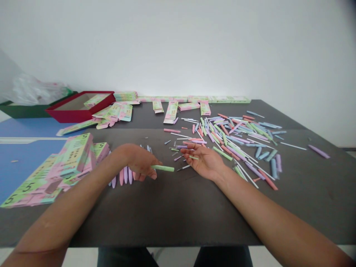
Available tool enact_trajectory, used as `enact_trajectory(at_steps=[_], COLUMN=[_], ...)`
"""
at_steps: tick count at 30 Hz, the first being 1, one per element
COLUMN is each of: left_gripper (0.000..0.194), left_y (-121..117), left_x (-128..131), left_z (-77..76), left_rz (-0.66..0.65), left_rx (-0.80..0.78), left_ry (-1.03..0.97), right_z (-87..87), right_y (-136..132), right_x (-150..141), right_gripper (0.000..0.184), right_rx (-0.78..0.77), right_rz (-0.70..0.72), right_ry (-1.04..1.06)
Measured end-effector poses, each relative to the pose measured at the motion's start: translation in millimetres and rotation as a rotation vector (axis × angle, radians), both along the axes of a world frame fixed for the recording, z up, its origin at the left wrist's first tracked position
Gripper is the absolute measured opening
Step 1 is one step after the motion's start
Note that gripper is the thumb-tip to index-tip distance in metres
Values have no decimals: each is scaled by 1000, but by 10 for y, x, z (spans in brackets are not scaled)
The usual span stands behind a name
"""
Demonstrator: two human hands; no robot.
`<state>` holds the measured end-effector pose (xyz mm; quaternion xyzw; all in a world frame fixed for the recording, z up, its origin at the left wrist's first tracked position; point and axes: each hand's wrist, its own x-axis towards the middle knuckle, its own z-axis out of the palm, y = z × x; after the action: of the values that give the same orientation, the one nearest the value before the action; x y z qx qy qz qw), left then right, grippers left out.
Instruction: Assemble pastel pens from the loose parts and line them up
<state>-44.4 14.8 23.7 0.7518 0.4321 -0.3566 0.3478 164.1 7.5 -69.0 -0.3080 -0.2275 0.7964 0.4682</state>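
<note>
My left hand [140,161] is closed on a light green pen barrel [164,168], which points to the right over the dark table. Palm up, my right hand [204,159] has its fingers curled around a small light green pen piece [194,157]. Beneath and beside my left hand lies a row of purple and pink pens [126,175], partly hidden by it. Small loose pen parts [178,158] are scattered just left of my right fingers. A large spread of pastel pen barrels and white refills [236,137] lies beyond my right hand.
Printed pen boxes [72,155] are piled on the left, partly behind my left forearm. A red tray [66,115], a green tray [25,110] and a plastic bag [36,91] stand at the back left. Flat boxes [171,111] lie along the wall. One purple barrel [319,151] lies far right.
</note>
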Motion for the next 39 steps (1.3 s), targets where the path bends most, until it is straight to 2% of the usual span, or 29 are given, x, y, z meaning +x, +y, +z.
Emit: enact_trajectory(at_steps=[3,6,10,15,21,26,30,36,39], left_gripper=[25,26,26,25,27,27,29,33,35], left_y=[-2,6,11,6,-9,-18,-20,-38,-47], left_x=[15,10,-4,12,32,40,40,45,49], left_z=[3,-14,-43,-57,-63,-72,-90,-98,-98], left_rz=[-2,-5,-24,-36,-56,-72,-61,-75,-70], left_rx=[-4,-6,-4,8,-1,8,10,12,13], left_ry=[5,6,2,21,33,39,28,30,32], right_z=[15,11,-4,-3,-2,-7,41,141,143], right_y=[-5,-3,3,0,-15,8,25,-5,-15], right_x=[-10,-15,-14,-15,-9,-6,11,3,-3], right_gripper=[10,16,11,23,51,56,49,18,16], right_rx=[-64,-84,-45,3,-29,39,-14,-75,-52], right_rz=[18,42,-5,-58,35,-34,-64,-84,-68], right_ry=[-24,-24,-96,-132,-80,-42,0,-73,-103])
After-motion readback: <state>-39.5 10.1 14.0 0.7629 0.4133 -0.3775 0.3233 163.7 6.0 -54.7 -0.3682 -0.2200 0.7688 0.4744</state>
